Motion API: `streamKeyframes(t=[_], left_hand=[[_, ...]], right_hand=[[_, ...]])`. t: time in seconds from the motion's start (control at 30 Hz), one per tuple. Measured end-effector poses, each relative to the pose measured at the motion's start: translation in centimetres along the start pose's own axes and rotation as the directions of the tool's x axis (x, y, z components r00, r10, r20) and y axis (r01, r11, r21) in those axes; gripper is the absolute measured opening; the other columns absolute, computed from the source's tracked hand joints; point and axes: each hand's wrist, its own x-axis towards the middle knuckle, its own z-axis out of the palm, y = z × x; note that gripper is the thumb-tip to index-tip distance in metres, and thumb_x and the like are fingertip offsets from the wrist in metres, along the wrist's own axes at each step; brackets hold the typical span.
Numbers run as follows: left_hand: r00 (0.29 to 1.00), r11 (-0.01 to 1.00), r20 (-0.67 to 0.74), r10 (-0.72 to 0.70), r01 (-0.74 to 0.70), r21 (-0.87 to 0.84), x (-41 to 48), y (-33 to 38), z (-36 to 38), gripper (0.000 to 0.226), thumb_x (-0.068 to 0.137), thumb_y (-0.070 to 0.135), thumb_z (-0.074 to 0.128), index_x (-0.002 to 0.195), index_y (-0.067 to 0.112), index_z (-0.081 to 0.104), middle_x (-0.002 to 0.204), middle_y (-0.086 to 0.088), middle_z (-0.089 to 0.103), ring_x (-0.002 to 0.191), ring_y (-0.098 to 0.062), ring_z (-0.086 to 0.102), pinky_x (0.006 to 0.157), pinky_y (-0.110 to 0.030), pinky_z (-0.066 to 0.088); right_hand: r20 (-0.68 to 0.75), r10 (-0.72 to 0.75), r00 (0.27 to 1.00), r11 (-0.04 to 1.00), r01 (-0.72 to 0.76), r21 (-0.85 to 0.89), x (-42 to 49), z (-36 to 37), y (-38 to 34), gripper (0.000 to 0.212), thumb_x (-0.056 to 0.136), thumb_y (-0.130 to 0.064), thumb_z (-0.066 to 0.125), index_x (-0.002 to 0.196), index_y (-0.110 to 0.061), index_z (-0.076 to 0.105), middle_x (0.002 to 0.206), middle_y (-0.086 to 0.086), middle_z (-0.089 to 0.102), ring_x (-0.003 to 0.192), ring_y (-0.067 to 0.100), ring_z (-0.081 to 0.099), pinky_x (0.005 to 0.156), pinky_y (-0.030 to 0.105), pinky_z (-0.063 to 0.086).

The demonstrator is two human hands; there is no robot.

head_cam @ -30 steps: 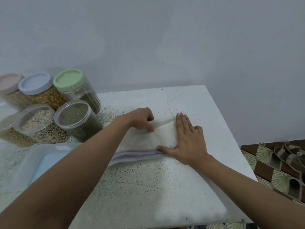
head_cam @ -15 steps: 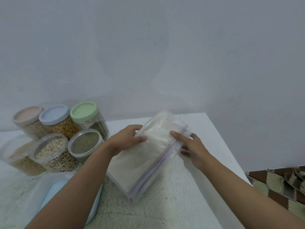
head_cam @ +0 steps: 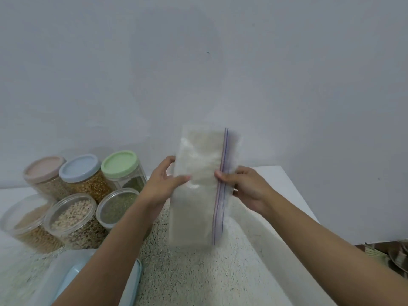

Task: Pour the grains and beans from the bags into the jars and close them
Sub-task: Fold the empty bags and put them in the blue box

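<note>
Head view: a flat, clear plastic zip-seal bag (head_cam: 196,195) stands on end over the white speckled table (head_cam: 198,274), held between both hands. Its purple-and-blue zip strip (head_cam: 222,173) runs from top to bottom along the bag's right side. I cannot tell whether this is one bag or several folded together.

The left hand (head_cam: 163,184) pinches the bag's left edge, with the thumb laid across the front and the other fingers curled round behind. The right hand (head_cam: 247,186) pinches the right edge, with the thumb pressed on the zip strip and the remaining fingers curled behind the plastic.

At the far left of the table, near the grey wall (head_cam: 287,74), three closed jars stand side by side: a pink-lidded clear jar (head_cam: 44,168) of tan grains, a blue-lidded clear jar (head_cam: 79,168) of brownish-yellow grains, and a green-lidded clear jar (head_cam: 120,163) holding something dark green. Just in front of them are three uncapped jars: an open jar of tan grains (head_cam: 22,219), an open jar of pale beans (head_cam: 72,215) and an open jar of green beans (head_cam: 117,205), the last partly hidden by the left forearm. A pale blue plastic tub (head_cam: 72,279) lies at the near left, under that forearm. Patterned flooring (head_cam: 393,257) shows beyond the table's right edge.
</note>
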Motion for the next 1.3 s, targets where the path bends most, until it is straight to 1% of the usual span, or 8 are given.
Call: streamKeyframes(t=[0.17,0.23,0.4,0.5,0.6,0.97,1.13,1.3], left_hand=[[0.959,0.966,-0.123,0.254,-0.245,0.079,1.3,3.5,-0.5,0.015,0.097,0.011,0.067,0.11,0.017,0.069,0.098,0.002,0.08,0.094,-0.015,0.076,0.08,-0.022,0.057],[0.921,0.928,-0.156,0.356,-0.328,0.178,1.2,3.2,-0.9,0.02,0.094,0.012,0.07,0.106,0.027,0.072,0.1,0.012,0.079,0.099,-0.006,0.073,0.085,-0.017,0.055],[0.868,0.765,-0.118,0.481,-0.351,0.54,-1.0,-4.5,-1.0,0.046,0.087,-0.007,0.069,0.122,0.022,0.07,0.137,0.004,0.062,0.124,-0.003,0.061,0.102,-0.032,0.054],[0.891,0.762,-0.038,0.452,-0.363,0.536,-3.4,-9.8,0.1,0.048,0.083,-0.009,0.074,0.117,0.026,0.073,0.135,0.008,0.058,0.123,0.014,0.054,0.104,-0.023,0.05],[0.874,0.684,0.05,0.483,-0.413,0.601,-5.0,-13.6,0.5,0.035,0.086,0.003,0.067,0.11,0.028,0.07,0.129,0.007,0.063,0.125,0.0,0.059,0.105,-0.013,0.044],[0.914,0.572,0.236,0.331,-0.393,0.72,-6.8,-16.9,0.0,0.052,0.086,-0.002,0.065,0.126,0.031,0.068,0.143,0.016,0.055,0.142,0.007,0.037,0.122,-0.025,0.024],[0.922,0.571,0.29,0.256,-0.387,0.724,-7.4,-17.5,-0.4,0.049,0.09,0.026,0.056,0.138,0.035,0.06,0.155,0.018,0.042,0.149,0.004,0.027,0.125,-0.024,0.01],[0.955,0.662,0.225,0.195,-0.297,0.688,-7.4,-16.5,-0.4,0.046,0.1,0.061,0.041,0.142,0.046,0.053,0.151,0.027,0.043,0.143,0.01,0.034,0.122,-0.02,0.018]], right_hand=[[-0.045,-0.331,0.942,0.938,0.324,-0.118,1.7,1.3,-3.4,0.013,0.077,-0.005,0.085,0.083,0.002,0.076,0.101,0.017,0.077,0.097,0.024,0.075,0.094,0.035,0.055],[-0.015,-0.464,0.886,0.866,0.45,-0.22,2.0,1.3,-3.7,0.012,0.08,-0.004,0.083,0.08,-0.015,0.081,0.092,0.004,0.079,0.093,0.018,0.075,0.094,0.034,0.055],[0.205,-0.649,0.733,0.605,0.66,-0.446,1.6,-1.7,1.7,0.025,0.075,-0.01,0.073,0.096,-0.022,0.081,0.106,0.0,0.076,0.116,0.018,0.065,0.098,0.035,0.051],[0.268,-0.644,0.717,0.544,0.675,-0.498,0.8,-4.0,7.2,0.024,0.077,-0.025,0.081,0.098,-0.013,0.081,0.109,-0.002,0.076,0.123,0.02,0.062,0.102,0.038,0.05],[0.321,-0.578,0.75,0.524,0.643,-0.559,-0.3,-5.8,11.5,0.015,0.085,-0.021,0.079,0.099,-0.017,0.082,0.113,-0.002,0.075,0.124,0.016,0.061,0.102,0.042,0.051],[0.675,-0.415,0.61,-0.003,0.741,-0.672,-2.3,-8.2,12.9,0.037,0.1,-0.016,0.053,0.135,-0.008,0.063,0.141,0.006,0.061,0.146,0.025,0.041,0.124,0.041,0.028],[0.725,-0.38,0.574,-0.062,0.766,-0.64,-3.4,-9.5,13.1,0.033,0.101,-0.013,0.053,0.131,-0.008,0.067,0.139,0.006,0.063,0.137,0.025,0.052,0.121,0.04,0.034],[0.549,-0.378,0.745,0.204,0.646,-0.735,-4.1,-9.1,13.3,0.044,0.093,-0.016,0.044,0.129,-0.014,0.069,0.133,-0.004,0.067,0.13,0.01,0.055,0.11,0.031,0.045]])
